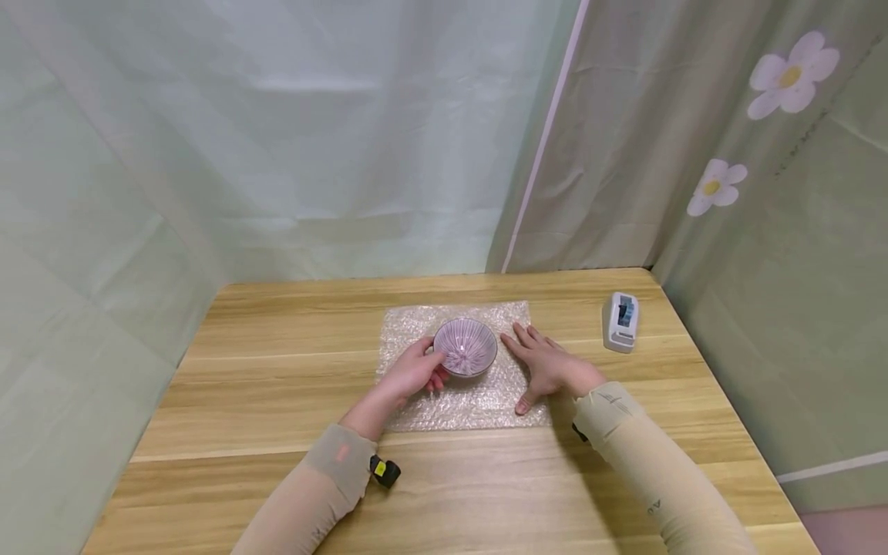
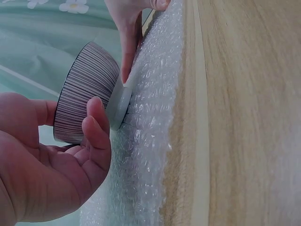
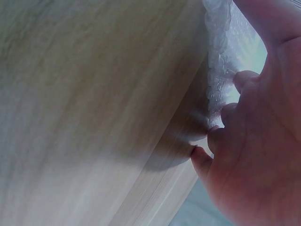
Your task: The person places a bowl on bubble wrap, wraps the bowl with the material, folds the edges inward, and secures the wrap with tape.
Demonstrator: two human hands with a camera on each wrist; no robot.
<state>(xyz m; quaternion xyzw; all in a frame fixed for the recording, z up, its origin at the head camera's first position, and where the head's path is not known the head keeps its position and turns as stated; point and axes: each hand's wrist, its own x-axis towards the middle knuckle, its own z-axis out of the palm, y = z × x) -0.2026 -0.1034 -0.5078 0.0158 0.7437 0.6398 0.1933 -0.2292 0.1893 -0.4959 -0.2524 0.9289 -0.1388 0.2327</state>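
A small bowl (image 1: 468, 343) with thin dark stripes is on a sheet of bubble wrap (image 1: 458, 412). My left hand (image 1: 411, 370) pinches its left rim, the thumb over the edge and the other fingers bent beneath the outside. From the left wrist view, the bowl (image 2: 87, 92) shows its striped side and pale foot, which is down at the wrap. My right hand (image 1: 544, 368) rests with spread fingers on the wrap's right side, apart from the bowl. In the right wrist view, fingertips of that hand (image 3: 263, 136) touch down along the wrap's edge and the wood.
The wooden table (image 1: 277, 385) carries the wrap near its middle. A white tape dispenser (image 1: 620, 322) stands toward the back right. Pale green curtains (image 1: 333, 154) with printed flowers close off the back and both sides.
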